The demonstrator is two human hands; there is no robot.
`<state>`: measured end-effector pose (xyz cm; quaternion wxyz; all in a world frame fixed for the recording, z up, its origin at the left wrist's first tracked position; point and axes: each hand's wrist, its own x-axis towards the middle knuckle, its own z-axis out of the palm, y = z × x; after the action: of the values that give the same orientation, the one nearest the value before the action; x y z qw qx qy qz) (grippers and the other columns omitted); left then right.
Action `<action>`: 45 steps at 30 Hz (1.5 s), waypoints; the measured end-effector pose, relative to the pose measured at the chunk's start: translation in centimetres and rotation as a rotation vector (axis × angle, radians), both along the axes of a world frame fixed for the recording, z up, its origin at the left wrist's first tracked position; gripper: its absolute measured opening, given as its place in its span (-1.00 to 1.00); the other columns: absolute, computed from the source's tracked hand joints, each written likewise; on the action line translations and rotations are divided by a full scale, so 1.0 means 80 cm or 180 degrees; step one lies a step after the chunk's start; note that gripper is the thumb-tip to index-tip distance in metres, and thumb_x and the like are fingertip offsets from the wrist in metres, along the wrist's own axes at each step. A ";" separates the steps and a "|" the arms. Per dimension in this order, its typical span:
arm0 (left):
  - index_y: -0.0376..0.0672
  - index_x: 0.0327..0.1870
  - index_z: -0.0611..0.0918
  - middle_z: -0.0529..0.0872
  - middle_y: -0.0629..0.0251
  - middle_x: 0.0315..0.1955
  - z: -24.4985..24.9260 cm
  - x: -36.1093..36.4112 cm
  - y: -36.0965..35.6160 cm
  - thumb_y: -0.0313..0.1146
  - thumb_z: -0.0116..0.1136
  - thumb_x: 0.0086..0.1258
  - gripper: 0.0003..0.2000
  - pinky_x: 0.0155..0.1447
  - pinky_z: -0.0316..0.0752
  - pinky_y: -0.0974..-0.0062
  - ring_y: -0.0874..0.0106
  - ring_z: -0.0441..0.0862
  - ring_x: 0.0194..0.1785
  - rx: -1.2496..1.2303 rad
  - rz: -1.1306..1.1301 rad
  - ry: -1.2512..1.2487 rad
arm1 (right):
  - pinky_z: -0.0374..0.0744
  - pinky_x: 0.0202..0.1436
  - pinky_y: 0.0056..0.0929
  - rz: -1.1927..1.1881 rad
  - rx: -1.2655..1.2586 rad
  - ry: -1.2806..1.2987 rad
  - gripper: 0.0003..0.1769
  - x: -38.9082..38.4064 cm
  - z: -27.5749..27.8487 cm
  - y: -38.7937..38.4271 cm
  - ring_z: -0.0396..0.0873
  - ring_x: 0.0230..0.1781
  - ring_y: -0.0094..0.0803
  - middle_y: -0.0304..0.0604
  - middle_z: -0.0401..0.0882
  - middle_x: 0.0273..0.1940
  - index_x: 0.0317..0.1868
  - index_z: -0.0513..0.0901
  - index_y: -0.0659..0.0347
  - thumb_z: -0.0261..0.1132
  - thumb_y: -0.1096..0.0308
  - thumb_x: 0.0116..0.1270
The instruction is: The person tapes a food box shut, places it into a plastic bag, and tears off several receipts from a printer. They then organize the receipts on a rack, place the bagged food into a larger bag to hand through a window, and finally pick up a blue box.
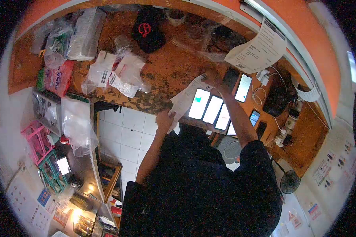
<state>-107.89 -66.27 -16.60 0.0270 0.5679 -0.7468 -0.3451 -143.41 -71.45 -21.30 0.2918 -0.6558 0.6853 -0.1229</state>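
Over the near edge of the worn wooden counter (162, 75), a long paper slip (183, 99) is held at a slant between both hands. Its lower end is gripped by the left hand (164, 120), whose fingers are curled closed on it; its upper end is held by the right hand (213, 77), fingers bent in around the paper, though their exact placement is lost in shadow.

With the slip taken as the clock's centre, a row of lit phones (213, 110) is laid out between 3 and 4 o'clock, partly covered by the right forearm. Another lit phone (243, 87) is seen at 3 o'clock, and a dark phone (230, 78) at 2 o'clock, beside the right hand. Farther out at 2 o'clock, a printed receipt (259, 49) is seen curling over the counter. At 11 o'clock a black cap (149, 33) with a red emblem is placed, and at 10 o'clock papers in clear plastic (126, 75) are spread. A mesh strainer (290, 181) is seen at 4 o'clock.
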 end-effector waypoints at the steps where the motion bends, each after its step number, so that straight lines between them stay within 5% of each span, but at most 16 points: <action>1: -0.17 -0.21 0.68 0.72 0.00 -0.39 0.008 -0.003 -0.003 0.07 0.27 0.20 -0.57 -0.18 0.54 0.10 -0.01 0.68 -0.27 0.0213 -0.0036 -0.0107 | 0.52 0.14 -0.14 -0.0201 0.0102 0.0177 -0.36 0.002 0.004 0.002 0.60 -0.01 0.01 0.13 0.64 -0.12 0.08 0.58 0.29 0.53 0.33 -0.09; 5: -0.14 -0.13 0.67 0.73 0.09 -0.33 0.023 0.020 -0.005 -0.01 0.36 0.15 -0.59 -0.17 0.56 0.13 0.00 0.68 -0.24 -0.0002 0.0065 -0.0272 | 0.52 0.14 -0.10 -0.0341 -0.1020 0.0212 -0.22 0.015 0.051 -0.002 0.58 0.00 0.08 0.16 0.60 -0.07 0.20 0.47 0.30 0.54 0.29 -0.08; 7: -0.15 -0.10 0.65 0.73 0.15 -0.31 0.072 0.039 -0.023 -0.13 0.37 0.16 -0.63 -0.21 0.56 0.21 0.09 0.69 -0.28 -0.0189 0.0317 0.0155 | 0.48 0.22 -0.08 -0.0514 -0.0269 0.1204 -0.12 0.045 0.105 -0.011 0.51 0.11 0.13 0.20 0.53 0.09 0.31 0.35 0.32 0.54 0.27 -0.03; 9: -0.16 -0.06 0.63 0.74 0.22 -0.30 0.144 0.046 -0.047 -0.26 0.39 0.17 -0.66 -0.25 0.57 0.29 0.18 0.70 -0.32 -0.0386 0.0596 0.0540 | 0.49 0.20 -0.11 -0.0602 0.0758 -0.0373 -0.11 0.110 0.153 -0.001 0.51 0.13 0.03 0.21 0.51 0.13 0.35 0.33 0.27 0.54 0.23 0.03; 10: -0.17 -0.04 0.61 0.72 0.27 -0.29 0.185 0.045 -0.054 -0.37 0.34 0.19 -0.69 -0.27 0.55 0.39 0.32 0.67 -0.34 0.0201 0.0804 0.1042 | 0.51 0.15 -0.17 -0.0265 0.1034 -0.1093 -0.15 0.149 0.196 0.000 0.54 0.09 -0.08 0.17 0.52 0.13 0.35 0.36 0.24 0.53 0.25 0.05; 13: -0.19 0.00 0.55 0.64 0.38 -0.22 0.263 0.041 -0.073 -0.55 0.22 0.26 -0.72 -0.27 0.49 0.61 0.60 0.55 -0.32 0.0758 0.1018 0.2210 | 0.58 -0.06 -0.39 -0.0039 0.1266 -0.4358 -0.29 0.239 0.311 0.012 0.60 -0.12 -0.40 -0.06 0.62 0.03 0.26 0.49 0.17 0.53 0.37 0.06; 17: -0.18 0.12 0.50 0.63 0.30 -0.14 0.318 0.035 -0.092 -0.46 0.30 0.24 -0.59 -0.13 0.53 0.54 0.54 0.57 -0.13 0.0168 0.0982 0.2803 | 0.55 0.08 -0.42 -0.0054 0.0774 -0.3774 -0.40 0.220 0.352 -0.014 0.55 -0.01 -0.46 -0.22 0.60 0.00 0.15 0.56 0.18 0.53 0.44 0.05; 19: -0.21 0.15 0.50 0.64 0.26 -0.11 0.316 0.042 -0.096 -0.37 0.36 0.23 -0.53 0.00 0.52 0.47 0.51 0.58 -0.07 -0.0303 0.0132 0.2092 | 0.58 -0.03 -0.45 -0.0254 0.0114 -0.3549 -0.39 0.186 0.380 -0.013 0.57 -0.09 -0.47 -0.25 0.60 -0.02 0.15 0.56 0.18 0.52 0.48 0.03; 20: -0.25 0.08 0.57 0.68 0.27 -0.16 0.321 0.050 -0.094 -0.30 0.40 0.22 -0.57 0.06 0.49 0.44 0.50 0.59 -0.10 0.0940 0.0218 0.1985 | 0.58 -0.08 -0.46 -0.0501 0.0082 -0.3325 -0.37 0.166 0.404 -0.009 0.58 -0.11 -0.47 -0.23 0.60 -0.02 0.17 0.54 0.18 0.51 0.50 0.02; 27: -0.22 -0.19 0.71 0.73 0.26 -0.33 0.325 0.105 -0.119 -0.27 0.36 0.26 -0.77 -0.14 0.51 0.48 0.52 0.64 -0.26 0.0982 -0.0592 0.1735 | 0.59 -0.18 -0.44 -0.1329 -0.0357 -0.2063 -0.33 0.082 0.485 0.056 0.64 -0.29 -0.40 -0.18 0.65 -0.32 0.20 0.46 0.17 0.46 0.56 0.02; 30: -0.22 -0.18 0.70 0.75 0.19 -0.33 0.362 0.097 -0.140 -0.25 0.32 0.27 -0.76 -0.16 0.52 0.39 0.38 0.69 -0.27 0.0419 -0.0913 0.1579 | 0.63 -0.03 -0.38 -0.1163 -0.1072 0.0438 -0.35 0.095 0.483 0.076 0.71 -0.19 -0.23 -0.08 0.71 -0.18 0.22 0.48 0.22 0.44 0.56 0.05; 32: -0.22 -0.18 0.70 0.75 0.17 -0.34 0.391 0.086 -0.148 -0.24 0.33 0.26 -0.75 -0.15 0.52 0.37 0.34 0.70 -0.26 0.0221 -0.1160 0.1580 | 0.63 0.01 -0.31 -0.0666 -0.1730 0.0738 -0.33 0.149 0.526 0.058 0.71 -0.18 -0.17 -0.06 0.71 -0.14 0.23 0.47 0.20 0.45 0.53 0.04; 36: -0.21 -0.21 0.71 0.74 0.21 -0.42 0.394 0.061 -0.154 -0.23 0.38 0.24 -0.75 -0.19 0.51 0.39 0.40 0.67 -0.34 -0.0280 -0.1748 0.2195 | 0.62 -0.03 -0.23 0.0295 -0.2230 0.0189 -0.44 0.228 0.516 0.035 0.70 -0.23 -0.14 -0.02 0.71 -0.19 0.15 0.57 0.20 0.45 0.45 0.07; 38: -0.21 -0.19 0.71 0.74 0.17 -0.39 0.405 0.073 -0.155 -0.22 0.35 0.24 -0.74 -0.15 0.52 0.37 0.32 0.69 -0.29 -0.0211 -0.1599 0.2013 | 0.59 -0.14 -0.27 0.0430 -0.0753 -0.0708 -0.64 0.228 0.500 0.027 0.68 -0.29 -0.15 0.03 0.69 -0.30 -0.03 0.67 0.24 0.43 0.42 0.11; 42: -0.21 -0.16 0.71 0.75 0.14 -0.33 0.409 0.112 -0.165 -0.21 0.34 0.25 -0.72 -0.10 0.54 0.36 0.25 0.72 -0.22 0.0112 -0.1059 0.1726 | 0.56 -0.21 -0.28 0.0006 -0.0492 -0.0426 -0.75 0.206 0.527 0.030 0.66 -0.32 -0.11 0.07 0.67 -0.35 -0.17 0.69 0.28 0.41 0.38 0.14; 45: -0.18 -0.14 0.71 0.76 0.15 -0.32 0.416 0.106 -0.160 -0.24 0.33 0.26 -0.75 -0.08 0.54 0.39 0.26 0.73 -0.22 0.0058 -0.1169 0.1666 | 0.57 -0.19 -0.25 0.0403 -0.0639 -0.0231 -0.75 0.230 0.533 0.025 0.67 -0.29 -0.11 0.05 0.68 -0.35 -0.17 0.69 0.29 0.42 0.38 0.14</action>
<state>-99.40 -79.07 16.71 0.1503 0.3157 -0.8014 -0.4853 -124.99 -69.44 21.36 0.2565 -0.7188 0.6158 -0.1958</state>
